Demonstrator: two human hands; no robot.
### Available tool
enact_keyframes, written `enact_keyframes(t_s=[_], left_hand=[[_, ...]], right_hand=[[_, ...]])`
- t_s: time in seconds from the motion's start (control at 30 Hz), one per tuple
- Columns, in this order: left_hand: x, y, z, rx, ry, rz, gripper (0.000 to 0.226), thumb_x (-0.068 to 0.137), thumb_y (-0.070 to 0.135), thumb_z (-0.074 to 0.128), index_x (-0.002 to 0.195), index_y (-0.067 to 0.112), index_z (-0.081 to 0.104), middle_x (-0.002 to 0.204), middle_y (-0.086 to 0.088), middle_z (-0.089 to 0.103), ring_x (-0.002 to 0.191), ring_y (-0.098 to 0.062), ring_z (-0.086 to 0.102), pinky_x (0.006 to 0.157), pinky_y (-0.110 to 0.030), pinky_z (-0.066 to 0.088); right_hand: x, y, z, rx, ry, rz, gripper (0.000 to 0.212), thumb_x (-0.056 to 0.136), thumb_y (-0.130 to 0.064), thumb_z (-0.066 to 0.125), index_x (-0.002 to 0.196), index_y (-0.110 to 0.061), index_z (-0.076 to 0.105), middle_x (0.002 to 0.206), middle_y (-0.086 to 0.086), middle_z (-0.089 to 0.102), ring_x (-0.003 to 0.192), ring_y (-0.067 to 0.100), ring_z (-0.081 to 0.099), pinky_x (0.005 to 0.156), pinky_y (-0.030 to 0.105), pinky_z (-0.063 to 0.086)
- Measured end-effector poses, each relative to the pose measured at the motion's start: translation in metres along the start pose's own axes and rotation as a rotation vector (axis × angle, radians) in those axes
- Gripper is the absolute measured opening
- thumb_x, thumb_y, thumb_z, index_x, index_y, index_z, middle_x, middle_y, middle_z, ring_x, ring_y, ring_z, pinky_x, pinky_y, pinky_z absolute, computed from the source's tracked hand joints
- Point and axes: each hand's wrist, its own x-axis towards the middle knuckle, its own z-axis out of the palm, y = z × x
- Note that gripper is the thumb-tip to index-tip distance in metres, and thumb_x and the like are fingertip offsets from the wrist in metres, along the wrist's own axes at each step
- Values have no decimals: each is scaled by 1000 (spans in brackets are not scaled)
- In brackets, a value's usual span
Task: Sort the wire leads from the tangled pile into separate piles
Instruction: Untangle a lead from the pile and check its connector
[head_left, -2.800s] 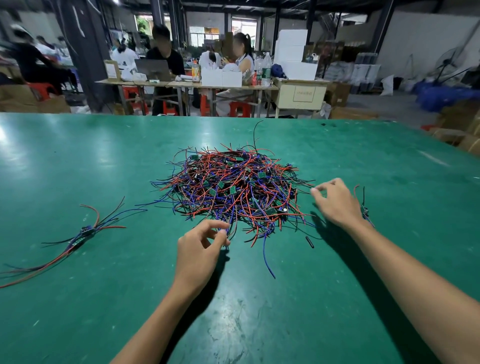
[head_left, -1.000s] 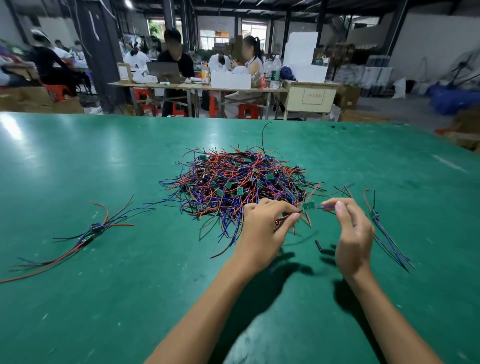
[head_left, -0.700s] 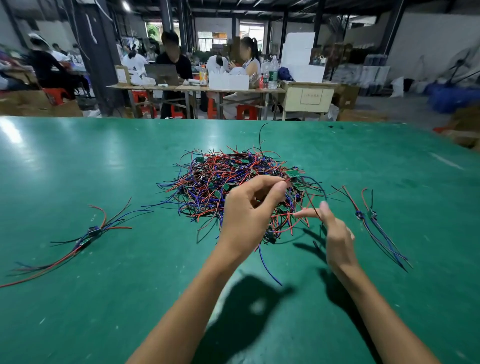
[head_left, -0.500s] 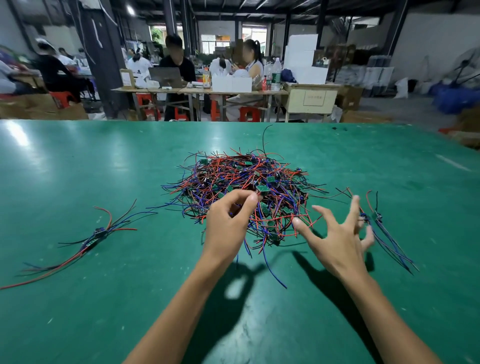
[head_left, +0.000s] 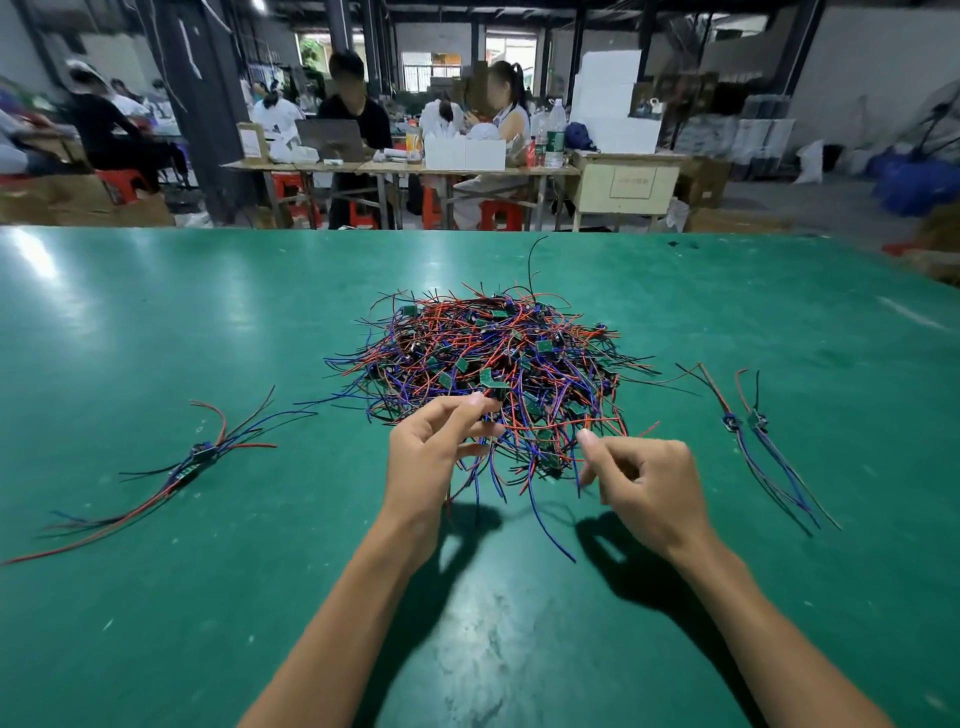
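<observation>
While both hands work its near edge, the tangled pile of red, blue and black wire leads with small green boards (head_left: 493, 374) sits mid-way across the green table (head_left: 156, 322).

At the pile's near-left edge the left hand (head_left: 431, 457) pinches a lead between thumb and fingertips, just under a green board. The right hand (head_left: 644, 488) hovers at the pile's near-right edge, fingers loosely curled, forefinger out towards the strands (whether it holds a wire I cannot tell). Well left of the pile lies a small sorted bundle of leads (head_left: 192, 465); right of the pile lies a thinner sorted bundle (head_left: 748, 431).
</observation>
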Motion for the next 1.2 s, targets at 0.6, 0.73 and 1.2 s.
enact_keyframes(t_s=[0.6,0.73,1.2], left_hand=[[-2,6,-5,-155,-144,-411,12,93,24,62,91,17,72,76,5,67,43,-3,29,41,-14,19],[-4,2,-3,-167,-265,-517,13,91,25,64,89,17,75,76,5,65,41,-1,27,37,-13,18],[-8,-6,-1,-21,-330,-671,21,91,27,66,77,19,80,79,2,70,47,-3,43,36,-13,30]], right_hand=[[7,-23,3,1215,-287,507,59,71,-15,79,122,-10,51,110,12,75,74,13,67,58,21,54],[1,-27,15,919,-285,415,38,75,-34,81,97,-11,62,98,7,77,87,11,70,76,19,54],[0,-27,25,849,-2,325,22,82,-31,70,96,-13,74,89,0,75,79,5,68,72,14,51]])
